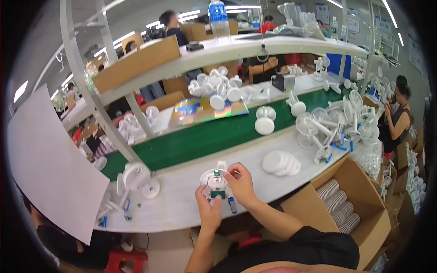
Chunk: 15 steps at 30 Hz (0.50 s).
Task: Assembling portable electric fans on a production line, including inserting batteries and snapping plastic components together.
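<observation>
- Both hands were closed on one white round fan base [214,181], held open side up just above the near white bench [182,204]. Left hand [207,210] pinched its lower rim from below, thumb up against the edge beside a small green circuit board [217,194] seated in the shell.
- Right hand [241,184] gripped the right side of the shell, fingertips [231,172] curled onto the upper rim near a second small board; whether they pressed a part or only steadied the shell could not be told.
- A thin dark wire looped across the inside of the shell. A small blue battery cell [232,205] hung or lay just below the base, next to the right wrist.
- Judgement on progress: boards and wiring were in the shell, but it was uncovered, so this unit looked part-assembled; closing it appeared to be left.
- Stack of white round covers [281,163] lay on the bench to the right, apart from the hands.
- Open cardboard box [364,207] at lower right held rows of white ribbed discs.
- White small fan [136,177] stood on the bench to the left; more fans [327,129] were clustered at the far right.
- Green conveyor belt [205,136] ran behind the bench, carrying white parts.
</observation>
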Available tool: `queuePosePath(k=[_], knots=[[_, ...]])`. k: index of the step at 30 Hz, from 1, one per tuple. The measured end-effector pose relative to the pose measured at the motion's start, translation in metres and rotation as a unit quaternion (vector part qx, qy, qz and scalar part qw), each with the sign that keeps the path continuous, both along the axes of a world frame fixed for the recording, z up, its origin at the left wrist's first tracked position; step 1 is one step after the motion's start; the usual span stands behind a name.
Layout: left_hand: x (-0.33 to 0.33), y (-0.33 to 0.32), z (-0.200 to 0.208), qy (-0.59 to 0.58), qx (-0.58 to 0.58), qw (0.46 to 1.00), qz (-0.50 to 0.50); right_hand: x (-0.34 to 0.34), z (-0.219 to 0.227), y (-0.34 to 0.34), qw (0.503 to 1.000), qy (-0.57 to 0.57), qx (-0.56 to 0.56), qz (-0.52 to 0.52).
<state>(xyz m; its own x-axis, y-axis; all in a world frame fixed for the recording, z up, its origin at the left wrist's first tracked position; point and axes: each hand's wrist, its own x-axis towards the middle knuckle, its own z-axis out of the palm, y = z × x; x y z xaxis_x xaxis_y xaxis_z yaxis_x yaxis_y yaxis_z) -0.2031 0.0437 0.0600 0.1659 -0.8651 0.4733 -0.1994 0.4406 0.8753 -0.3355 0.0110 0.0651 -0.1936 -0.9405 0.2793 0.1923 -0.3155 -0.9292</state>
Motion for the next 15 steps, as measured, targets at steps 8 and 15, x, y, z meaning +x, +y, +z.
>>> queuePosePath(k=[8, 15], knots=[[0.007, 0.069, 0.037, -0.136, -0.028, 0.99, 0.007, 0.004, 0.025, 0.082, 0.993, -0.094, -0.008, 0.072], [0.014, 0.08, 0.047, -0.171, -0.009, 0.984, 0.05, 0.004, 0.019, 0.094, 0.986, -0.108, 0.006, 0.127]])
